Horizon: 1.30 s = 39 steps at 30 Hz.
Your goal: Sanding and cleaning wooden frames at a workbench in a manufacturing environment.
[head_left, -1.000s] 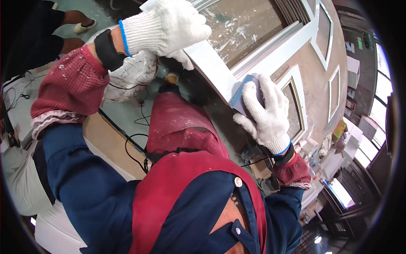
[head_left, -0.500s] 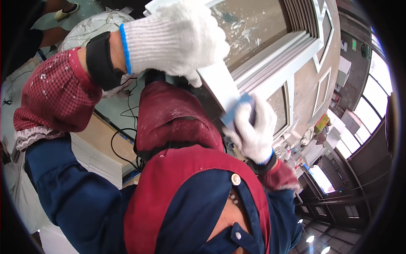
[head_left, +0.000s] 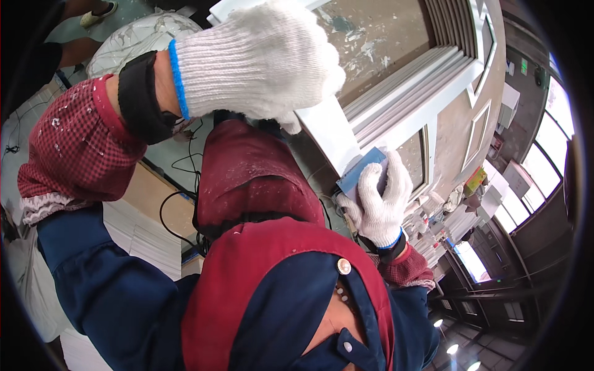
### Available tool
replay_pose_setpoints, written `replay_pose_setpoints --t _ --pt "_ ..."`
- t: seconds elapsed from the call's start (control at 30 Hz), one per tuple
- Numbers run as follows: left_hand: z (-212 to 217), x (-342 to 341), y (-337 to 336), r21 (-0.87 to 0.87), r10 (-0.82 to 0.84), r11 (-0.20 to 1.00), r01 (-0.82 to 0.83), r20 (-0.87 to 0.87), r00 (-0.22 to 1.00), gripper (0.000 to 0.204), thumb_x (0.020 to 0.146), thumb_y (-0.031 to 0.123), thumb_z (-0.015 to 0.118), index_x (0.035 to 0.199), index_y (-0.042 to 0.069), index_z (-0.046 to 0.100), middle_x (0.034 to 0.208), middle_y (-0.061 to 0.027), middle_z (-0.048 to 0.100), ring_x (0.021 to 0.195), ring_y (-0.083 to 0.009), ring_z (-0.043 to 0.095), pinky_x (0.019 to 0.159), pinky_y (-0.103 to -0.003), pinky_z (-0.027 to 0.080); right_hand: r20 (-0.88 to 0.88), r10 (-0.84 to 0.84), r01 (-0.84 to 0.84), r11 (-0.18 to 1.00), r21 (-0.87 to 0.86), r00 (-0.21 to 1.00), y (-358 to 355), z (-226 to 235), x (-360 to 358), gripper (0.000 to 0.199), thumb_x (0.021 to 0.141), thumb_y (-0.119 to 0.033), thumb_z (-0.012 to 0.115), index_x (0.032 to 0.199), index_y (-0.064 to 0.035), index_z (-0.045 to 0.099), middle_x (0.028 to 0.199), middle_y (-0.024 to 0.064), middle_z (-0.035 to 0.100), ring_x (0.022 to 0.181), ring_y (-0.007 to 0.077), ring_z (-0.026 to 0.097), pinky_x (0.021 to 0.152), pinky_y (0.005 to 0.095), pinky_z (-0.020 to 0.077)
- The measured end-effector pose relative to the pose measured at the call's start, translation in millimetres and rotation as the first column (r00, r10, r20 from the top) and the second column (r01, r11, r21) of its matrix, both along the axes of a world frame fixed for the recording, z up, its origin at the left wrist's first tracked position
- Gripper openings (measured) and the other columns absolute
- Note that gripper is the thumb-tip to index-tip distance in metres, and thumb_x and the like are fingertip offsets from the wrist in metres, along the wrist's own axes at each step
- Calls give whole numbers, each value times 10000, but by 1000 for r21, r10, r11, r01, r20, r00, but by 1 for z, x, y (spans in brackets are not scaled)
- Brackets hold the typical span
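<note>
My left hand, in a white knit glove with a blue cuff, is closed over the near edge of a white frame. Its fingertips are largely hidden behind the back of the glove. At the frame's near right corner, my right hand, gloved too, grips a flat blue sanding block between thumb and fingers. The block lies at the edge of the white frame. Below the top frame, several similar white frames are stacked, with a stained brown surface showing inside their opening.
More white frames lie beyond the stack on the right. A plastic-wrapped round bundle stands at the far left, near another person's leg. Black cables run along the floor beside my red apron. White panels are stacked on the left.
My right hand has shifted slightly right and down with the sanding block, whose blue face shows more fully. The left hand stays on the frame, moving only a little in view.
</note>
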<state>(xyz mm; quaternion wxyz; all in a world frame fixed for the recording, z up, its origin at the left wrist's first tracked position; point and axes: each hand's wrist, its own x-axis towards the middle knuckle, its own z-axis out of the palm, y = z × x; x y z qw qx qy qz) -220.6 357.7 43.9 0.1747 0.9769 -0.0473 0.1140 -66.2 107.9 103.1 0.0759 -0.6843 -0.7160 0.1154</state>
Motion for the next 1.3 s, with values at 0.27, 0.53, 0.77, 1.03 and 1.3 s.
replay_pose_setpoints --t 0.27,0.53,0.77,1.03,1.3 --pt "-13 -6 13 -244 -73 962 125 213 974 235 779 288 704 901 89 670 832 -90 633 783 -293 656 768 -418 528 87 32 -36 999 39 996 54 -6 -30 669 647 -342 840 1225 -66 646 1387 320 474 1163 466 539 984 515 441" --pt "-12 10 11 29 -85 996 82 488 869 206 774 266 680 880 90 677 812 -86 652 758 -266 670 730 -379 539 78 -39 46 995 -83 996 7 -3 -13 578 744 -331 799 1204 -21 638 1371 344 485 1160 476 546 977 528 444" --pt "-56 16 10 217 -178 976 -14 837 518 239 784 209 629 955 57 699 864 -98 665 805 -267 671 779 -367 540 48 -23 27 996 -89 999 15 -1 -15 636 693 -358 819 1198 -19 635 1386 330 474 1151 483 554 963 520 456" --pt "8 2 11 -3 -92 996 92 -104 990 450 698 356 719 1036 63 673 953 -93 670 918 -242 669 860 -349 524 91 -9 9 1000 -10 996 55 -1 -19 642 650 -315 839 1216 -81 648 1347 331 497 1084 453 580 915 496 472" --pt "0 5 2 47 -87 995 88 -17 996 508 607 420 795 957 76 662 883 -34 656 868 -194 659 821 -316 527 86 -158 171 970 -175 984 -37 5 -4 687 570 -306 854 1119 31 615 1350 363 484 1128 494 575 957 543 471"
